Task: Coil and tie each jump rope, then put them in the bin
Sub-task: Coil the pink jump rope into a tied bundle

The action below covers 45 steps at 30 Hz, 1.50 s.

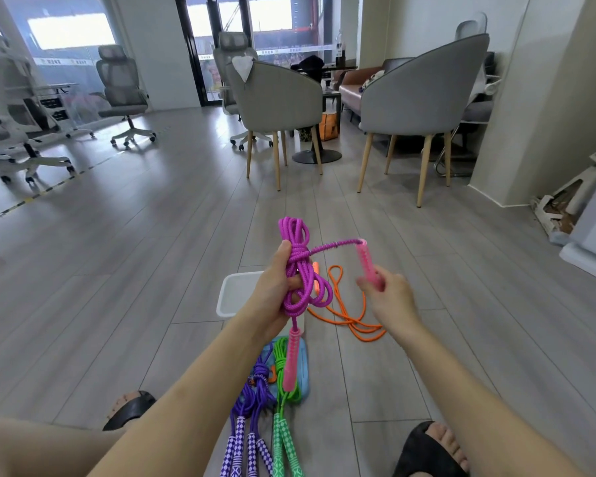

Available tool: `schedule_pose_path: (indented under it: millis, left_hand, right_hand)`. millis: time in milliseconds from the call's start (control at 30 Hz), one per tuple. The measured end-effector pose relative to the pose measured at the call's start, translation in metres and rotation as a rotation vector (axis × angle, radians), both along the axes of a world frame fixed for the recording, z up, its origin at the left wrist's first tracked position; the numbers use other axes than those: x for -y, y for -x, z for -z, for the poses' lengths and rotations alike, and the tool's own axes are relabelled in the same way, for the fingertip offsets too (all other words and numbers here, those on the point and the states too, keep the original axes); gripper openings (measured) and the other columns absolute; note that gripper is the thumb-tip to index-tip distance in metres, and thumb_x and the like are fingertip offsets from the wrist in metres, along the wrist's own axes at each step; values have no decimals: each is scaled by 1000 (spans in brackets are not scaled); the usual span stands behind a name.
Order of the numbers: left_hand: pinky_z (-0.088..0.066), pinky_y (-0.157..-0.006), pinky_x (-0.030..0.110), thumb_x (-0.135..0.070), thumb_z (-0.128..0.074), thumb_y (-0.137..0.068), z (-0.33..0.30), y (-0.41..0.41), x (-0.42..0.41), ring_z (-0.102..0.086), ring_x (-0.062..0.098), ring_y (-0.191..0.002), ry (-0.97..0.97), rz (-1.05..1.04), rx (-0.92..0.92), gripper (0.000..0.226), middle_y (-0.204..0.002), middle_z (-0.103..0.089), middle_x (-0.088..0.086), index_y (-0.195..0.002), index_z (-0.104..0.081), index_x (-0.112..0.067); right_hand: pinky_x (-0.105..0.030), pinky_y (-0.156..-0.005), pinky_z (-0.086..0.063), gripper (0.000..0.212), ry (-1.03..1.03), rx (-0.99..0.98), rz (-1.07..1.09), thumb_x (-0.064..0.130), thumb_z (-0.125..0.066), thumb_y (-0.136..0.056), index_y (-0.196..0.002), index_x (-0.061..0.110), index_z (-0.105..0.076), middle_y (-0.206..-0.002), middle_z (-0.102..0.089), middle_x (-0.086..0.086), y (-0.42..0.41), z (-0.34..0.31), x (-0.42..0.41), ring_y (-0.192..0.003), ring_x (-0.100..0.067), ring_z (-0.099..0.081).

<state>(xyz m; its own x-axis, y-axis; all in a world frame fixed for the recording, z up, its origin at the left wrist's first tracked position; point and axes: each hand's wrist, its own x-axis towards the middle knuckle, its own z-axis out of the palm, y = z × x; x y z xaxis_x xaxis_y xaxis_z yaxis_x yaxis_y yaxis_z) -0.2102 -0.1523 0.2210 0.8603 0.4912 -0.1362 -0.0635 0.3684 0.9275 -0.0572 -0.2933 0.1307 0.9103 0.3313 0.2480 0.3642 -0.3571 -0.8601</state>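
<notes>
Centrally, the left hand (276, 290) was recorded with its fingers curled round the bundled coils of the magenta jump rope (298, 266), held above the floor in front of the person. The right hand (389, 294) was noted gripping one pink handle (369, 266), its fingers blurred; the rope's tail was drawn taut from that handle to a wrap about the bundle's middle. The second pink handle (291, 359) was seen hanging below the left hand. The tie was judged to be under way, not yet finished.

Just behind the left hand, a white bin (234, 294) was listed on the floor; its contents could not be made out. To its right, an orange jump rope (351, 321) was entered as lying loose and uncoiled. Nearer the person, a purple jump rope (255, 401) and a green jump rope (283, 383) were catalogued side by side, partly across a blue flat object (301, 380); whether they were tied could not be told. By estimate, several ropes remained unbinned.
</notes>
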Motion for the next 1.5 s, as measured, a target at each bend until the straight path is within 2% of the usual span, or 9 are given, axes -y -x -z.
schedule_pose_path:
  millis: [167, 333, 433, 533, 700, 867, 1033, 1333, 1500]
  left_hand:
    - [-39, -41, 19, -54, -41, -106, 10, -13, 4, -45, 8, -39, -166, -15, -17, 51, -48, -50, -4, -85, -59, -11]
    - [-56, -84, 51, -77, -45, -88, 29, -22, -1, -65, 38, -77, -326, -156, 5, 78, -85, -69, 23, -93, -69, -2]
    - [-55, -71, 35, -63, -40, -102, 26, -21, -2, -62, 23, -70, -323, -244, 54, 67, -76, -64, 12, -99, -66, -2]
    - [-46, -57, 22, -50, -38, -108, 23, -19, 1, -51, 12, -57, -345, -293, 95, 47, -62, -53, -2, -89, -57, -11]
    - [-44, -57, 26, -51, -41, -106, 21, -19, -2, -50, 10, -54, -361, -306, 116, 45, -59, -49, -5, -87, -53, -12]
    - [-58, -86, 60, -68, -52, -94, 26, -21, -3, -68, 50, -95, -332, -280, 140, 63, -95, -66, 31, -106, -62, -7]
    - [-51, -66, 32, -60, -45, -101, 28, -22, -2, -62, 12, -66, -471, -336, 63, 56, -71, -62, 2, -100, -61, -7]
    - [-52, -66, 44, -82, -32, -90, 26, -20, -7, -63, 20, -64, -656, -449, -86, 66, -64, -62, -6, -85, -62, -23]
    - [-45, -62, 35, -70, -34, -100, 25, -21, -8, -61, 14, -63, -682, -466, -90, 60, -65, -62, -6, -87, -64, -20]
  right_hand:
    - [-37, -68, -57, 22, -526, -563, -147, 12, -78, -90, -102, 8, -60, -87, -71, -10, 46, -17, -37, -73, -21, -67]
    - [-32, -68, -60, 17, -660, -753, -338, 1, -71, -92, -103, 4, -59, -84, -75, -14, 66, -42, -40, -70, -22, -70]
    - [-35, -78, -63, 10, -743, -837, -393, -2, -66, -94, -103, 2, -62, -87, -74, -16, 68, -46, -38, -74, -22, -73]
    - [-30, -79, -62, 14, -789, -851, -459, 1, -57, -101, -108, -2, -68, -97, -73, -19, 72, -50, -39, -83, -21, -73]
    - [-43, -89, -52, 19, -639, -794, -556, 26, -64, -100, -111, 14, -74, -105, -73, -9, 80, -60, -37, -96, -20, -67]
    - [-44, -87, -57, 38, -689, -767, -489, -1, -69, -91, -127, 9, -65, -111, -74, -18, 84, -58, -44, -94, -31, -70]
    - [-40, -88, -60, 29, -604, -533, -389, -3, -66, -93, -118, 11, -71, -102, -77, -19, 86, -47, -46, -92, -28, -75]
    - [-34, -83, -63, 22, -565, -462, -361, -2, -65, -95, -116, 6, -66, -97, -79, -13, 92, -53, -45, -91, -26, -77]
    - [-36, -84, -61, 26, -662, -570, -374, -8, -66, -92, -116, 3, -68, -100, -78, -18, 93, -52, -51, -95, -31, -76]
